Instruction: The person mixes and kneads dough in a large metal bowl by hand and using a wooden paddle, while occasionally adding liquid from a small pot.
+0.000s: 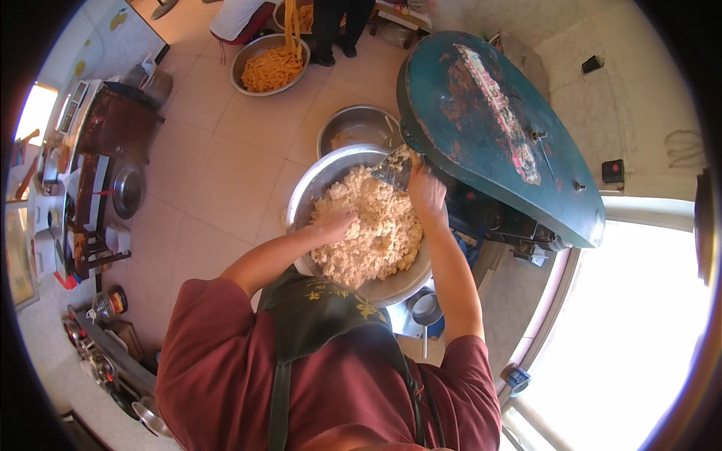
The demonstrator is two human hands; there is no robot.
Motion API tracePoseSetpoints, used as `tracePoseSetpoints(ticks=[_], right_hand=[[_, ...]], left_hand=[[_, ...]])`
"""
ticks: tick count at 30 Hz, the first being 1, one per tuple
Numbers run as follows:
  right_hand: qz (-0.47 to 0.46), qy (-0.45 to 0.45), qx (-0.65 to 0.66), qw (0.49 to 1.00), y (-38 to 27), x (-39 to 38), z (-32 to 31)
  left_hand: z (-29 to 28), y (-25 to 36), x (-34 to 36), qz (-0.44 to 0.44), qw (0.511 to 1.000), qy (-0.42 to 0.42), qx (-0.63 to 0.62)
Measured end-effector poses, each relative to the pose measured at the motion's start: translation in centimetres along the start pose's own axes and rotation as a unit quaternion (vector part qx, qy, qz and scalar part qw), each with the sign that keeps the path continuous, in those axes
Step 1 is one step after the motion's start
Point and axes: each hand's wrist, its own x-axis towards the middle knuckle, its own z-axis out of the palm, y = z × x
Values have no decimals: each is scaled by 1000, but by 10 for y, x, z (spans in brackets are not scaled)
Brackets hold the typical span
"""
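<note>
A large steel bowl [298, 199] in front of me is heaped with pale, crumbly dough [372, 233]. My left hand [336, 223] is curled at the left side of the heap, its fingertips sunk into the crumbs and partly hidden. At the bowl's far right rim, my right hand [427, 192] grips a flat scraper [391, 171] whose blade is smeared with dough. That hand is close under the edge of a big green metal machine [489, 120]. What the fingers do around the scraper's grip is partly hidden.
Just beyond the bowl is a second steel basin [342, 124]. Farther off, a basin of orange strips [272, 69] stands on the tiled floor near another person's dark-trousered legs [336, 30]. A small saucepan [426, 310] hangs below my right forearm. Benches [90, 161] line the left.
</note>
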Motion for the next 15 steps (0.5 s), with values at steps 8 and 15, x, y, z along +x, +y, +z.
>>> tracePoseSetpoints(ticks=[8,15], right_hand=[[-3,-2,20,1000,1,-3,24],[-21,86,45,995,2,13,9]], left_hand=[[-27,33,0,-118,984,-77,-106],[-25,23,0,-26,994,-28,-105]])
